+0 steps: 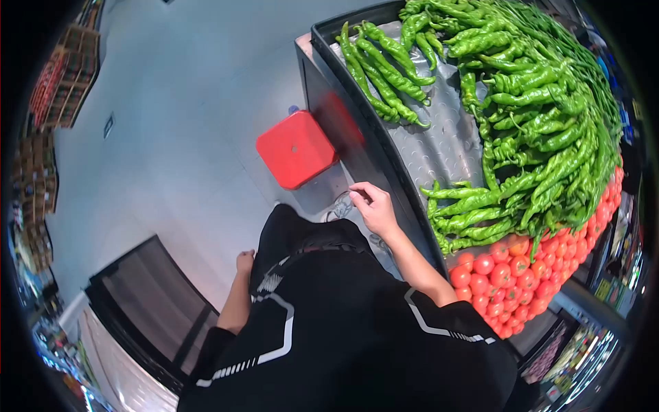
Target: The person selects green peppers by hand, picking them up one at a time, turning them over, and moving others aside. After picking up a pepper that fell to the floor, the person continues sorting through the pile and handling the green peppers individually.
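My right hand (374, 208) hangs beside the dark edge of the display stand (384, 147), its fingers curled in with thumb and forefinger close together and nothing visible in them. Lower on the left, my left hand (245, 261) is beside my thigh, small in view, its fingers folded and no object showing. Long green peppers (542, 130) are heaped on the stand's metal surface, with a smaller group (388, 72) near its left edge. Red tomatoes (504, 278) lie in rows below the peppers. Neither hand touches the produce.
A red stool (296, 150) stands on the grey floor (171, 117) against the stand's side. At the lower left is a dark-framed bin or case (151, 295). Stacked crates (68, 75) line the far left. Shelves with goods show at the right rim.
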Action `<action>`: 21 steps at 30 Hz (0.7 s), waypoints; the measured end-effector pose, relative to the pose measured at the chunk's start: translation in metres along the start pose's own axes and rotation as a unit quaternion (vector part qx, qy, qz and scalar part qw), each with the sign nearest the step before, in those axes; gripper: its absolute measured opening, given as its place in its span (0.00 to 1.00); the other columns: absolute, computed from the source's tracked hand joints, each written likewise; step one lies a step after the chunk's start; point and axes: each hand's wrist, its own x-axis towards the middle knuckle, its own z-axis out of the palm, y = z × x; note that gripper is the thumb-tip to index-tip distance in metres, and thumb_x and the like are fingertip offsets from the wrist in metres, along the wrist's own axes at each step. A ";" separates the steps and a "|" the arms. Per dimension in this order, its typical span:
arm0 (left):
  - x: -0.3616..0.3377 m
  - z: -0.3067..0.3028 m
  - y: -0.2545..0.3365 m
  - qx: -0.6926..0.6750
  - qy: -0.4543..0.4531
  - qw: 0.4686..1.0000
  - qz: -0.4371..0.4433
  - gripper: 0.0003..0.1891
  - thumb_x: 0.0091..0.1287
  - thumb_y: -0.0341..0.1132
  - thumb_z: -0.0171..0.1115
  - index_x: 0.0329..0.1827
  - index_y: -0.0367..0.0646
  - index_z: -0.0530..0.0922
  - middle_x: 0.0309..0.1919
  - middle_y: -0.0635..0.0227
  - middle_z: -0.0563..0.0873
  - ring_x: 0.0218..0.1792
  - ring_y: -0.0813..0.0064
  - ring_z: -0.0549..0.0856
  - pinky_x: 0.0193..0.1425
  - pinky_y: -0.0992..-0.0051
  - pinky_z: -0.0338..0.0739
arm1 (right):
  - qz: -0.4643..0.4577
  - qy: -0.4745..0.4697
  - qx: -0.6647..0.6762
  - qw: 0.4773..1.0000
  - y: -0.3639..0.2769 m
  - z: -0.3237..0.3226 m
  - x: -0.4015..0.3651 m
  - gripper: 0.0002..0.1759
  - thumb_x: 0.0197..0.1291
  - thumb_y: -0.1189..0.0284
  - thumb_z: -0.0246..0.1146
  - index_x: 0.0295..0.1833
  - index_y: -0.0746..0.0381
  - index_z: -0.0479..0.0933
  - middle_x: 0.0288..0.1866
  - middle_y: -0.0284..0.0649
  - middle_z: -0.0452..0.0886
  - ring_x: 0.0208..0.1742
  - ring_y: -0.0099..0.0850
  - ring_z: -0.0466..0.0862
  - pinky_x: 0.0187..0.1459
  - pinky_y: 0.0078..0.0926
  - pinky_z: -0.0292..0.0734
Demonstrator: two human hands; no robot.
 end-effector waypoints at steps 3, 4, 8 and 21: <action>-0.030 -0.065 0.125 -0.187 0.060 0.980 0.036 0.14 0.74 0.45 0.63 0.42 0.40 0.80 0.25 0.72 0.78 0.24 0.79 0.77 0.26 0.73 0.76 | -0.045 0.072 -0.054 0.995 -0.008 0.001 0.030 0.08 0.66 0.72 0.67 0.46 0.65 0.85 0.35 0.38 0.86 0.30 0.21 0.80 0.34 0.21 0.76; -0.014 -0.082 0.128 -0.170 0.102 0.976 0.091 0.14 0.74 0.44 0.62 0.41 0.40 0.80 0.24 0.71 0.78 0.23 0.79 0.77 0.25 0.73 0.76 | -0.023 0.119 -0.032 0.992 -0.009 0.002 0.045 0.07 0.66 0.73 0.67 0.45 0.66 0.85 0.34 0.37 0.85 0.29 0.22 0.80 0.33 0.22 0.76; 0.056 -0.154 0.082 -0.130 0.097 0.981 0.103 0.17 0.76 0.44 0.61 0.32 0.40 0.76 0.19 0.71 0.76 0.17 0.77 0.76 0.20 0.74 0.72 | -0.164 0.374 -0.230 0.884 -0.051 0.004 0.127 0.07 0.64 0.73 0.68 0.45 0.65 0.83 0.41 0.43 0.84 0.43 0.41 0.84 0.48 0.36 0.79; 0.195 -0.448 0.136 -0.125 0.041 0.988 -0.082 0.20 0.74 0.48 0.57 0.57 0.43 0.76 0.48 0.61 0.84 0.47 0.66 0.84 0.49 0.57 0.80 | -0.005 0.578 -0.353 0.736 -0.046 0.064 0.233 0.23 0.72 0.54 0.61 0.55 0.62 0.82 0.53 0.47 0.84 0.59 0.46 0.79 0.64 0.46 0.69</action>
